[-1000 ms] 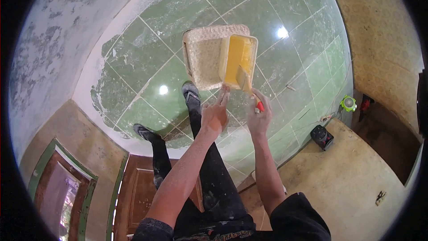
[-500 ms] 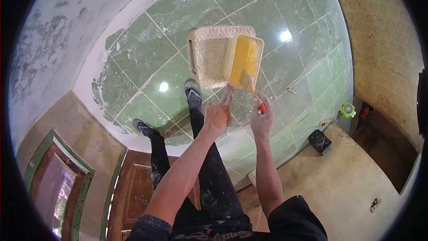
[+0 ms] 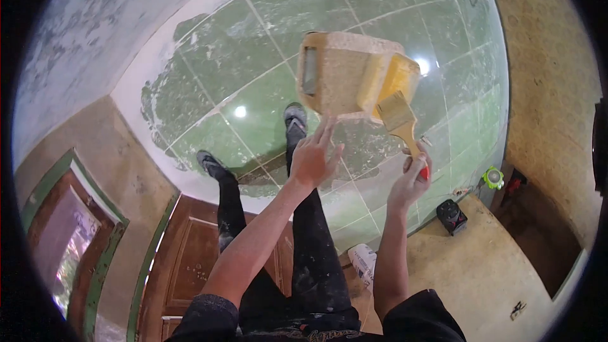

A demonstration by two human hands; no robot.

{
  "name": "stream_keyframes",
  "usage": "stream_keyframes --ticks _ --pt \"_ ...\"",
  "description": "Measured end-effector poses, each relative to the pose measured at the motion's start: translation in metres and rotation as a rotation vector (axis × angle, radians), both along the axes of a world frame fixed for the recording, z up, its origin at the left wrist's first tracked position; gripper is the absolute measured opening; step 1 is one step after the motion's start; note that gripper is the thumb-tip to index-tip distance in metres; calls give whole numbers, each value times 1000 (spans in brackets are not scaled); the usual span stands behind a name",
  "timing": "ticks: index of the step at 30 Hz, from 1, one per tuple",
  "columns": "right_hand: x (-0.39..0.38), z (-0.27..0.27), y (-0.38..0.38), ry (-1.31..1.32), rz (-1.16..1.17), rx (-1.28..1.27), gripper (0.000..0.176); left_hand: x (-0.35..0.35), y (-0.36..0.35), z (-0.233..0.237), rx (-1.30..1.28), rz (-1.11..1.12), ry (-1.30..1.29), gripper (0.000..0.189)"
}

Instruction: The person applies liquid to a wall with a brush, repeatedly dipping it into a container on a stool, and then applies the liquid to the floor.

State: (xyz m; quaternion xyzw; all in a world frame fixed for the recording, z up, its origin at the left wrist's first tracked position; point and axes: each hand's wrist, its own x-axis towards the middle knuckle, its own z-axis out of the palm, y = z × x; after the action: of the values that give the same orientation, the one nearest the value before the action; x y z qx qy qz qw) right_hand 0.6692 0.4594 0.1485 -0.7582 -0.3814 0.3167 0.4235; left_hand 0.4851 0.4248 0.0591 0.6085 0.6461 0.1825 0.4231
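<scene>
A wide flat paintbrush (image 3: 400,120), pale bristles up and the handle red at its end, is gripped in my right hand (image 3: 408,185). Its bristles overlap the near side of a yellow-lined tub (image 3: 405,76). That tub rests on the right part of a worn cream stool (image 3: 342,73) with a slot in its side. My left hand (image 3: 313,159) holds nothing; its fingers are apart and reach toward the stool's near edge. Both hands look dusted with white.
Green floor tiles (image 3: 263,85) with white smears lie around the stool. At lower right are a black boxy item (image 3: 451,216), a bright green round object (image 3: 493,178) and a white printed bag (image 3: 364,261). A brown door (image 3: 196,266) stands at lower left.
My right hand has drawn the paintbrush out of the tub, down and to the right. My left hand has come away from the tub's edge, fingers spreading. The view has shifted, blurring the stool and tub.
</scene>
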Motion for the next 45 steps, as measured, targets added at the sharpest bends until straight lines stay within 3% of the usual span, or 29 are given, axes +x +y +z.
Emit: stream_keyframes --ticks 2,5,7,11,16,19,22,24,27,30,37,43,45 --pt "-31 2 -3 42 24 -13 30 -40 -37 -2 19 140 23 69" --pt "-91 -8 -16 196 114 -70 34 -120 -117 -6 -230 409 -84 67" --pt "-146 -15 -32 369 181 -154 37 -180 -182 -11 -228 497 45 65" --pt "-268 -25 -87 448 348 -347 37 -279 -311 1 -287 659 224 64" --pt "-411 -54 -172 566 603 -609 36 -324 -412 11 -414 932 105 62" --pt "-488 -62 -218 598 687 -714 35 -323 -439 8 -544 911 90 61" --pt "-554 -84 -260 631 732 -730 34 -315 -452 2 -589 897 -91 65" --pt "-596 -100 -278 632 761 -731 34 -314 -453 6 -650 717 134 60" --pt "-653 -132 -300 673 771 -757 33 -333 -460 0 -578 628 236 69" --pt "-699 -159 -312 731 744 -794 28 -352 -464 -8 -603 571 230 67" --pt "-767 -235 -311 673 779 -821 28 -359 -456 -17 -632 660 98 59" --pt "-801 -296 -323 786 815 -798 28 -336 -467 -29 -646 808 -70 39" --pt "-814 -311 -329 958 790 -819 33 -331 -466 -31 -618 811 -57 38"
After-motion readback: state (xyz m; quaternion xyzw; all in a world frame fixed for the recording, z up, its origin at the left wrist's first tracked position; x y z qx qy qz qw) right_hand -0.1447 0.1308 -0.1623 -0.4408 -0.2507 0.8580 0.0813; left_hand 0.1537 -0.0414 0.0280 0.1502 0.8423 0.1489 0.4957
